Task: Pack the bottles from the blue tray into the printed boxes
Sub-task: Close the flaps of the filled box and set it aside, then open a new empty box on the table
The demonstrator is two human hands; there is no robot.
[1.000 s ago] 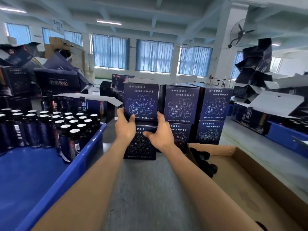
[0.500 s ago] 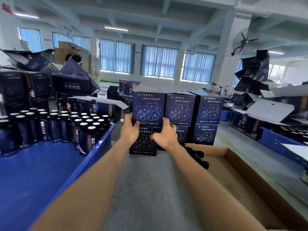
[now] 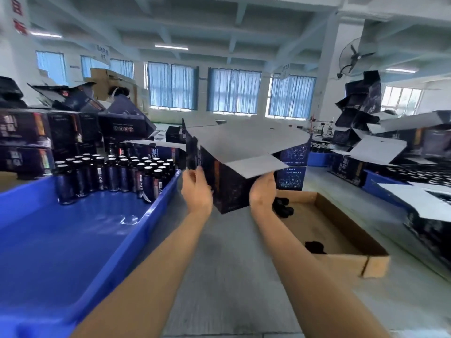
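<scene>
Nearest the camera, both forearms run forward over the grey table (image 3: 231, 276). A blue tray (image 3: 156, 211) lies to the left, its near half bare. A cardboard tray (image 3: 375, 262) lies to the right with a few black pieces (image 3: 283, 207) in it (too blurred to name). The table strip between the two is the only working lane.

Mid-distance: the left hand (image 3: 196, 193) grips the left edge of a dark printed box (image 3: 229, 186), thumb and fingers pinching the side panel. The right hand (image 3: 262, 193) holds the box's right side just under a flap, fingers curled out of sight behind it. The box is off the table and tilted, its top flaps (image 3: 244, 140) spread wide with white insides showing. No bottle visible in it.

The bottles (image 3: 114, 172) stand upright, packed together at the far end of the blue tray, just left of the box.

Judgement, step in hand: bringing an opened box into the lane for loading. To do it well:
- Set it flat on its base, mouth up, close beside the blue tray's right rim so each bottle's carry is short.
- Fold the flaps outward so none hangs over the mouth.
- Free a hand only once the base sits square.

Edges and room: the left flap is near the bottle caps, so a swing could topple the outer row. The cardboard tray's wall bounds the right side. Stacked boxes (image 3: 292, 172) close off the far end. Open room lies toward the body.
</scene>
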